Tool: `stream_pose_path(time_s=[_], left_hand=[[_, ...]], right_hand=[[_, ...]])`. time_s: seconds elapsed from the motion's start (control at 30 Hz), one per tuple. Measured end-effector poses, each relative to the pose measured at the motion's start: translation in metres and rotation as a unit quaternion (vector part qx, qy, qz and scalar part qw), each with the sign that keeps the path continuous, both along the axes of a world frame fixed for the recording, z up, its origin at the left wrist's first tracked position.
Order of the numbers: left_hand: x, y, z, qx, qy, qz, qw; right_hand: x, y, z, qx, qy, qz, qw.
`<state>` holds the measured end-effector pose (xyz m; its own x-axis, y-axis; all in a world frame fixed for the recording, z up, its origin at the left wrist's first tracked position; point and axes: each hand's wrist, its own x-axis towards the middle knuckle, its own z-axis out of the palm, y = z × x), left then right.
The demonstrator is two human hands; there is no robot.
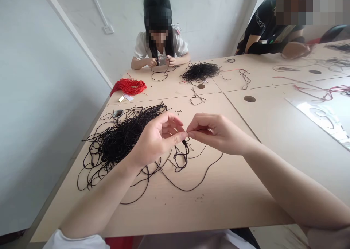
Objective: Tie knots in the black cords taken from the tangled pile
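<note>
Above the table, my left hand [157,137] and my right hand [221,134] meet at the fingertips. The right thumb and forefinger pinch a thin black cord, and a bit of it shows inside the curled fingers. My left thumb presses toward its bent fingers at the same cord, partly hiding it. Just below them a braided black cord loop [181,161] hangs or lies on the table; I cannot tell which. One long loose strand [191,189] curves across the tabletop. Beside my left hand lies a big tangled pile of black cords [117,139].
A red cord bundle [129,86] lies at the far left, near a small card [128,97]. A second black cord pile [201,71] sits before a co-worker [160,41] holding a cord. Another person [269,26] sits at right. A clear sheet [322,117] lies right; round holes [249,99] pierce the table.
</note>
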<state>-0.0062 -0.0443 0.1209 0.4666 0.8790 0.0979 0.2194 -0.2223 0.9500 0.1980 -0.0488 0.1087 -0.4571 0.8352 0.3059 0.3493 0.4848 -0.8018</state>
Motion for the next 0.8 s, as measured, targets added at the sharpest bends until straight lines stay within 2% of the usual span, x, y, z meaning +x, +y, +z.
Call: stream_pose_path(time_s=[0.17, 0.3, 0.33, 0.4, 0.5, 0.57, 0.6, 0.67, 0.73, 0.8], left_hand=[[-0.001, 0.0, -0.001, -0.036, -0.017, 0.002, 0.999], [-0.005, 0.002, 0.002, -0.044, 0.03, -0.067, 0.996], [-0.007, 0.001, 0.004, -0.021, 0.057, -0.075, 0.995], [-0.009, -0.001, 0.008, 0.083, 0.113, -0.055, 0.988], [-0.014, -0.004, 0.015, 0.265, 0.15, -0.019, 0.953], [-0.016, -0.004, 0.019, 0.3, 0.127, -0.04, 0.944], [-0.017, -0.004, 0.019, 0.283, 0.106, -0.052, 0.952], [-0.018, -0.001, 0.018, 0.195, 0.051, -0.055, 0.978], [-0.019, 0.003, 0.014, 0.076, -0.01, -0.023, 0.997], [-0.019, 0.008, 0.009, -0.01, -0.062, 0.015, 0.998]], right_hand=[[0.0, 0.0, -0.001, 0.01, 0.01, -0.02, 1.0], [0.008, 0.004, 0.002, 0.046, 0.031, -0.046, 0.997], [0.011, 0.005, 0.003, 0.049, 0.035, -0.058, 0.996], [0.016, 0.01, 0.003, 0.046, 0.042, -0.088, 0.994], [0.022, 0.018, 0.0, 0.038, 0.041, -0.123, 0.991], [0.023, 0.024, -0.004, 0.037, 0.012, -0.148, 0.988], [0.023, 0.027, -0.006, 0.045, -0.02, -0.17, 0.984], [0.023, 0.032, -0.012, 0.064, -0.133, -0.236, 0.961], [0.023, 0.036, -0.02, 0.04, -0.301, -0.284, 0.91], [0.023, 0.041, -0.031, -0.055, -0.467, -0.258, 0.844]])
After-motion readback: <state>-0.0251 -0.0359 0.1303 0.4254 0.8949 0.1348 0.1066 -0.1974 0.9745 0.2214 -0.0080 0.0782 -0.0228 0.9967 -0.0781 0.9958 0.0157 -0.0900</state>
